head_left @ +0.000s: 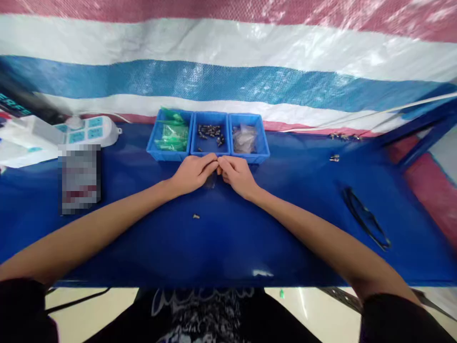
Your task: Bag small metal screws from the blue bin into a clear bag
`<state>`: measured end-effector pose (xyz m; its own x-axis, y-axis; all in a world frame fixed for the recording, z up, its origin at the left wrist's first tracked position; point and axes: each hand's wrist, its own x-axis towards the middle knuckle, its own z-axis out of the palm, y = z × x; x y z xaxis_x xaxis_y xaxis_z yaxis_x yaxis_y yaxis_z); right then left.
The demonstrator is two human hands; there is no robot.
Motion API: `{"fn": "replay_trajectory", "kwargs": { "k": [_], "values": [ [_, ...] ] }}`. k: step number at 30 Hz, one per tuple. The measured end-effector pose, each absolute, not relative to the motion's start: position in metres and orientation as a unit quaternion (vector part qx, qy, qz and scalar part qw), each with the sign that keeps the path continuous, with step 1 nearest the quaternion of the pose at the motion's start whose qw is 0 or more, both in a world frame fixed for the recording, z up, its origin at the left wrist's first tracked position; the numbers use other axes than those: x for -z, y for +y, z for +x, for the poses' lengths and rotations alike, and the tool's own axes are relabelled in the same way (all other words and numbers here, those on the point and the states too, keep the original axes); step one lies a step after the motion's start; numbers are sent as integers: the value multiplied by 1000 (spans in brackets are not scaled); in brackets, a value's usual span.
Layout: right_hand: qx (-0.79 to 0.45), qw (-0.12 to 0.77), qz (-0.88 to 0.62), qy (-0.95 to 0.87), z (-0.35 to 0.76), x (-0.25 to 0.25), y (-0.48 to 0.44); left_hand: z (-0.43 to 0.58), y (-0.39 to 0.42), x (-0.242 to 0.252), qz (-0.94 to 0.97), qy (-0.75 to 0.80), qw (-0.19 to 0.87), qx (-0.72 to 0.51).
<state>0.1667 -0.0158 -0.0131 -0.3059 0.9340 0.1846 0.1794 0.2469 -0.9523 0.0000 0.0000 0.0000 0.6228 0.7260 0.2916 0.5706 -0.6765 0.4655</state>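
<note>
At the middle bin's (210, 118) near edge, the left hand (195, 174) and right hand (238, 175) meet, fingers curled, pinching a small clear bag (211, 181). The middle bin holds metal parts (210, 131); left of it are green bags (173, 139), right of it plastic bags (245, 141). Nearer the person than it, one loose screw-like piece (196, 216) lies on the bench (250, 243).
</note>
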Motion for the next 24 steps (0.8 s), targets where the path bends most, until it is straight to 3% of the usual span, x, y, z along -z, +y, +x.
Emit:
{"fn": "replay_trajectory", "kwargs": {
  "k": [24],
  "values": [
    [-472, 421, -419, -652, 166, 13, -17, 0, -2, -6, 877, 374, 192, -234]
  ]
}}
